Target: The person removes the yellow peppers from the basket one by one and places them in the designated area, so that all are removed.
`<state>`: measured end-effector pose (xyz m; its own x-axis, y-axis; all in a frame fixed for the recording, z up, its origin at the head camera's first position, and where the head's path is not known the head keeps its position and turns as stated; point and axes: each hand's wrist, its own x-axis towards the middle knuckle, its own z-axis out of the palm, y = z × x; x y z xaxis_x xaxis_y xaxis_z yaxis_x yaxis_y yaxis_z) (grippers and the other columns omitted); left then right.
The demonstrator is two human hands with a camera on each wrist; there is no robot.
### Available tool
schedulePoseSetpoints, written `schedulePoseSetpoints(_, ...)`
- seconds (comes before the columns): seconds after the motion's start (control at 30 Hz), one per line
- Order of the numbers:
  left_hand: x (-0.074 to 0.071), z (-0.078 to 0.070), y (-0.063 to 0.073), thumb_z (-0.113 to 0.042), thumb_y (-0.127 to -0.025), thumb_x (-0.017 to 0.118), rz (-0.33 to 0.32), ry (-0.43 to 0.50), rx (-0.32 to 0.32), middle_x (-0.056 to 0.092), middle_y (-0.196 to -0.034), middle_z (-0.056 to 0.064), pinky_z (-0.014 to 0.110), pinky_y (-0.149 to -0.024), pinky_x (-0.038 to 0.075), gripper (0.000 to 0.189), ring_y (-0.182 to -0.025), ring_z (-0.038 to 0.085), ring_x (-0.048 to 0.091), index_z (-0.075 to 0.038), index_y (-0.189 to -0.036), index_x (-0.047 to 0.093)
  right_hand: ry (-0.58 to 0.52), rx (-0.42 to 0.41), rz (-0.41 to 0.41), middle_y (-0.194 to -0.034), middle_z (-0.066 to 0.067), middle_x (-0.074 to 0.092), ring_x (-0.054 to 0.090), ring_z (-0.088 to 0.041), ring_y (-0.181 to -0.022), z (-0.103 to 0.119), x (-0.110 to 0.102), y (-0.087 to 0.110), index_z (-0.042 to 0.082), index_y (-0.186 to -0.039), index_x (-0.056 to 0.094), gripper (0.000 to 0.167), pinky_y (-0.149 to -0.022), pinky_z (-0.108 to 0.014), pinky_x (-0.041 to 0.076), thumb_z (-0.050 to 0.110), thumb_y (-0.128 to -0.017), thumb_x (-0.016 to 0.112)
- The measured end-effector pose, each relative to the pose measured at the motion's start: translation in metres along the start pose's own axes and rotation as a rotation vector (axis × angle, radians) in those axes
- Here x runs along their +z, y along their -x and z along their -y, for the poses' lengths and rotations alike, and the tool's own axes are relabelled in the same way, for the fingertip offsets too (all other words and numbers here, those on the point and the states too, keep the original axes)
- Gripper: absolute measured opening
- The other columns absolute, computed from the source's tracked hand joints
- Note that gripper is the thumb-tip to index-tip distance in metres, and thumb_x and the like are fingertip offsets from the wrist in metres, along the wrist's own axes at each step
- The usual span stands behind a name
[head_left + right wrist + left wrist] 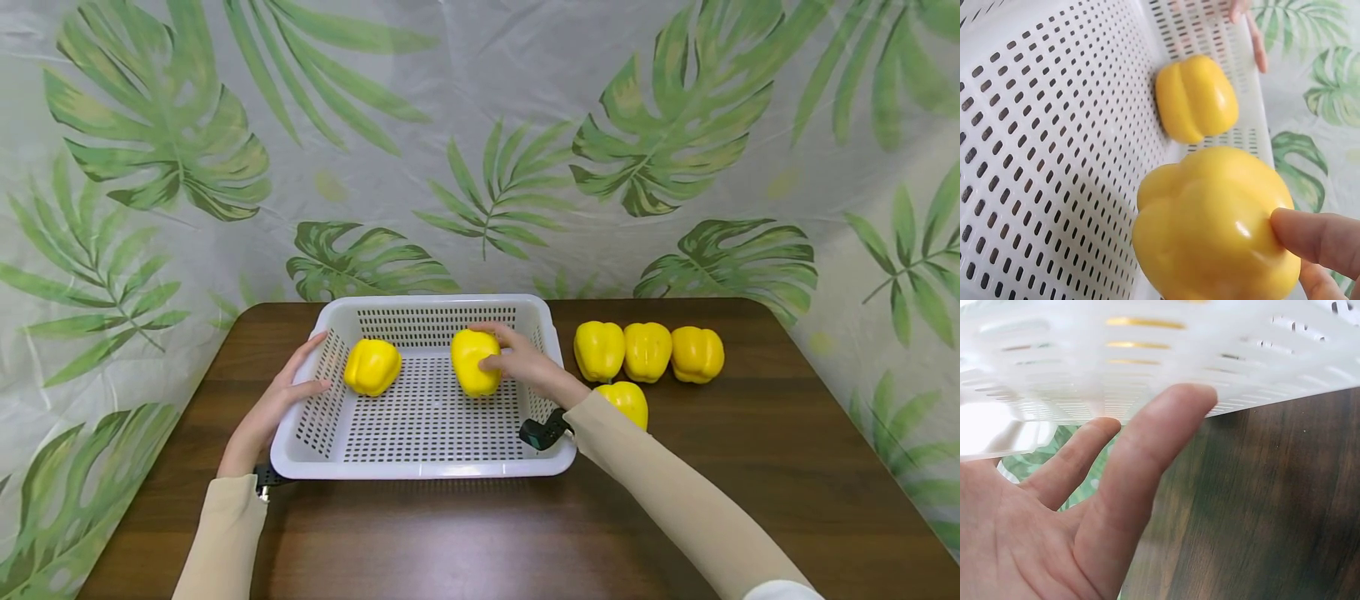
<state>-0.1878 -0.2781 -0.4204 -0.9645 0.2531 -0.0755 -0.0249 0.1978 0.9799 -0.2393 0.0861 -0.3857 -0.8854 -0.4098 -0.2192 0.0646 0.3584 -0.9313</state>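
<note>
In the head view my right hand [517,360] grips a yellow bell pepper [472,367] over the right half of a white perforated plastic basket [435,469]. The right wrist view shows the thumb [1319,236] against the side of this held pepper [1216,231], with the basket's holed floor beyond. A second yellow bell pepper [372,367] lies in the basket's left part. At the basket's left side is my left hand [281,396]. Its fingers are extended, touching the basket's outer wall [1166,369] in the left wrist view.
Right of the basket, three yellow bell peppers [648,352] stand in a row on the dark wooden table [750,450]. Another yellow pepper [627,403] sits nearer, partly hidden by the right sleeve. A leaf-patterned cloth [510,267] hangs behind the table.
</note>
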Motion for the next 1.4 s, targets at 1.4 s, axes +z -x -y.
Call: schedulePoseSetpoints(1.4, 0.001, -0.001, 0.0, -0.013, -0.094, 0.051, -0.012, -0.033, -0.014, 0.009, -0.155, 0.021, 0.056, -0.08, 0.05, 0.075, -0.121, 0.053, 0.037, -0.027, -0.154, 0.01, -0.109, -0.031, 0.023, -0.142, -0.017, 0.034, 0.045, -0.036, -0.12, 0.011, -0.026, 0.026, 0.027, -0.144, 0.038, 0.057, -0.095, -0.056, 0.041, 0.019, -0.093, 0.061)
